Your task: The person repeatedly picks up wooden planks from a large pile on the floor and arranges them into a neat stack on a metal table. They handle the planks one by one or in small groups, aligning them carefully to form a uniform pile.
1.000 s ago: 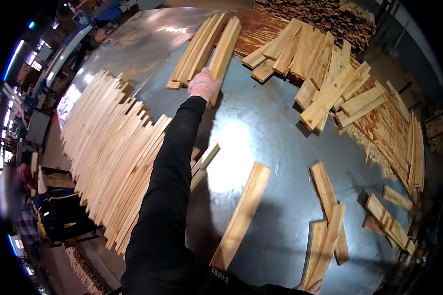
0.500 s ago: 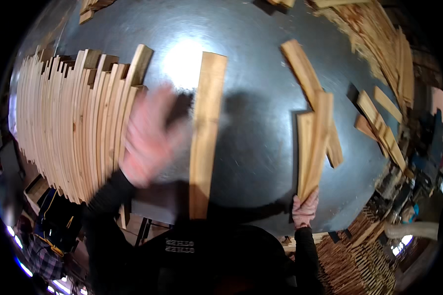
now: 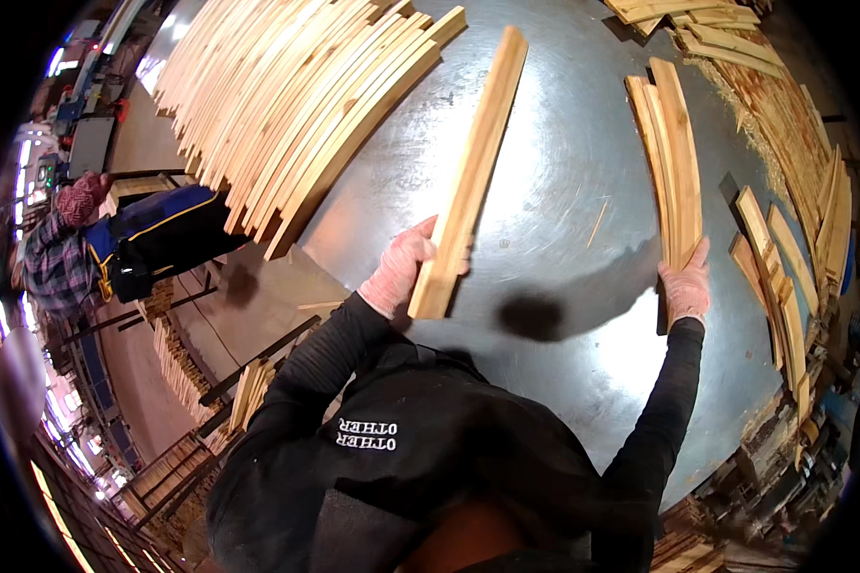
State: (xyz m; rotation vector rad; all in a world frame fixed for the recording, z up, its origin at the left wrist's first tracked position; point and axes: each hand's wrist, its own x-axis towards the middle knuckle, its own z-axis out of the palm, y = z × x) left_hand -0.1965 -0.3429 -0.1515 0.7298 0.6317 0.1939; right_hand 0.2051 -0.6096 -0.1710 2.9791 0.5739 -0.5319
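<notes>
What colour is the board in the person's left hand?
The board is light yellowish-brown, best seen in the head view.

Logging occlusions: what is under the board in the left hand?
Fingertips of the left hand show past the right edge of the board, with the table below. The board hides part of those fingers and the table directly beneath.

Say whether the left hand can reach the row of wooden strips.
Probably yes: nothing visible blocks the way from the left hand to the wooden strips, though the hand grips a board and may need to release it first.
</notes>
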